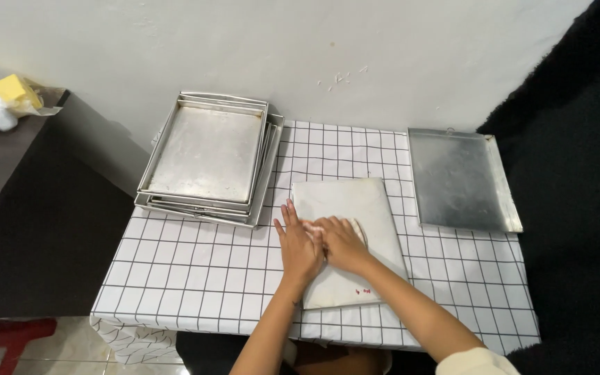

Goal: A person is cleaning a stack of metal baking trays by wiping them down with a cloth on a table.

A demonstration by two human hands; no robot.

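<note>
Left hand and right hand are pressed flat, open-palmed, on the white sheet, gripping nothing. Smoothing is judged underway on the worktop; an outward sweep is called for.

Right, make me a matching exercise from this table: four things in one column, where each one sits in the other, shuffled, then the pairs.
Things:
1. stack of metal trays
2. single metal tray
3. white sheet
4. yellow block

Places:
A. on the dark shelf at far left
B. at the table's right edge
C. under both hands, left hand and right hand
D. at the table's back left corner

Pairs: 1-D, 2-B, 3-C, 4-A
</note>
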